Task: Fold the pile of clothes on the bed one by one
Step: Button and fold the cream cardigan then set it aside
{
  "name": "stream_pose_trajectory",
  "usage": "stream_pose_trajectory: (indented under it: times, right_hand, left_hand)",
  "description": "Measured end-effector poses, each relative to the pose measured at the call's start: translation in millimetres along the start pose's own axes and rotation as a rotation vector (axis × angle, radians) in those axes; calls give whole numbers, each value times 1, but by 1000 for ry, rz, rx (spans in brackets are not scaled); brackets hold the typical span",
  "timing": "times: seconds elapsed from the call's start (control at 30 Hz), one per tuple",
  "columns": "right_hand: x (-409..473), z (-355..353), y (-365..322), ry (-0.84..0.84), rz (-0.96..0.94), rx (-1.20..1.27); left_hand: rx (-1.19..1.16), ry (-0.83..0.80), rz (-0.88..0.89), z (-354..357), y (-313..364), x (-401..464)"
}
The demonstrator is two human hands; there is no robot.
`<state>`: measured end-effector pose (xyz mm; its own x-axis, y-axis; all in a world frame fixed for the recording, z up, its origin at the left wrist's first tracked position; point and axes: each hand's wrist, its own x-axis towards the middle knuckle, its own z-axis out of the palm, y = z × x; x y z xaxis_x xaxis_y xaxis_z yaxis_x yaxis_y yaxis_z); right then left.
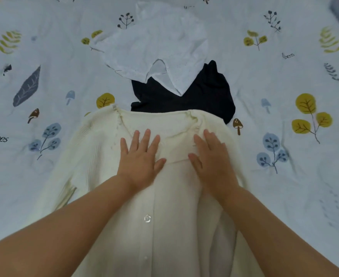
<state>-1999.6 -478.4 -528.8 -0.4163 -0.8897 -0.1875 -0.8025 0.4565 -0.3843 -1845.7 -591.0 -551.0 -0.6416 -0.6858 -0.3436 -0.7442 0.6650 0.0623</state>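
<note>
Cream ribbed knit cardigan (96,156) with clear buttons spread face up on the bed (44,76) in its leaf-and-mushroom printed sheet, left hand (139,156) and right hand (212,158) apart, fingers flat pressing near its neckline, crumpled dark navy garment (204,96) just beyond the collar, partly overlapped by a rumpled white dotted top (156,43) farther up

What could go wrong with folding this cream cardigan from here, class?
The cardigan overlaps the dark garment at its collar, so folding may drag that along. The left sleeve lies bunched and may crease. Both the left hand and right hand only press flat, so the knit may slide.
</note>
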Motion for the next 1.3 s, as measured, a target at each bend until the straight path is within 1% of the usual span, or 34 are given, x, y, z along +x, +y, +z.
stream_pose_trajectory:
  times: [0.07, 0.1, 0.13, 0.2, 0.3, 0.4, 0.47, 0.5, 0.6, 0.63, 0.67, 0.73, 0.8, 0.83, 0.87, 0.9, 0.93, 0.97, 1.03, 1.1, 1.13, 1.17, 1.3]
  right_hand:
    - [-20, -18, 7, 250, 8, 132]
    - [-30, -25, 13, 330, 46, 163]
    - [-41, -30, 20, 359, 105, 184]
    - [-60, -36, 36, 319, 274, 207]
    - [-84, -37, 58, 191, 483, 196]
    - [-95, -34, 66, -32, 549, 130]
    - [-96, -35, 66, -106, 530, 160]
    - [-95, -38, 66, -121, 512, 226]
    - [-96, -49, 61, -156, 499, 564]
    - [-96, -54, 57, -145, 489, 623]
    - [-96, -59, 52, -118, 468, 628]
    - [-97, -66, 35, -10, 384, 573]
    - [-96, -72, 9, 41, 299, 617]
    - [-96, -73, -4, 11, 251, 683]
    - [-95, -72, -18, -56, 209, 781]
    - [-95, -70, -30, -148, 174, 901]
    - [-95, -67, -39, -235, 146, 984]
    - [-94, -64, -44, -285, 132, 1001]
    - [-92, -57, -45, -283, 166, 910]
    - [-92, -46, -37, -257, 186, 656]
    - [-93, -39, -33, -261, 178, 539]
    - [-94, -33, -30, -280, 183, 472]
    - [-101, -15, -35, -376, 198, 319]
  left_hand:
    - [-33, 62, 9, -14, 11, -8]
    - [-55, 88, 23, -20, 18, -13]
    - [-77, 103, 50, -25, 27, -18]
    - [-109, 106, 138, -29, 46, -25]
    - [-148, 62, 294, -30, 75, -33]
    - [-205, 20, 367, -26, 96, -36]
    - [-253, -17, 370, -25, 105, -33]
    - [-284, -40, 362, -25, 108, -32]
    - [-455, -135, 299, -32, 110, -32]
    - [-536, -161, 263, -36, 110, -32]
    - [-635, -179, 214, -42, 109, -33]
    - [-926, -226, 77, -56, 107, -35]
    - [-1287, -351, -76, -73, 100, -35]
    - [-1411, -425, -123, -81, 96, -36]
    - [-1471, -471, -123, -86, 90, -37]
    - [-1455, -486, -95, -89, 83, -37]
    - [-1382, -458, -77, -89, 76, -35]
    - [-1261, -384, -94, -87, 68, -33]
    - [-1070, -197, -213, -77, 49, -31]
    - [-989, -67, -342, -62, 31, -31]
    - [-960, -45, -375, -55, 25, -32]
    - [-927, -47, -387, -50, 22, -34]
    - [-860, -139, -328, -47, 24, -33]
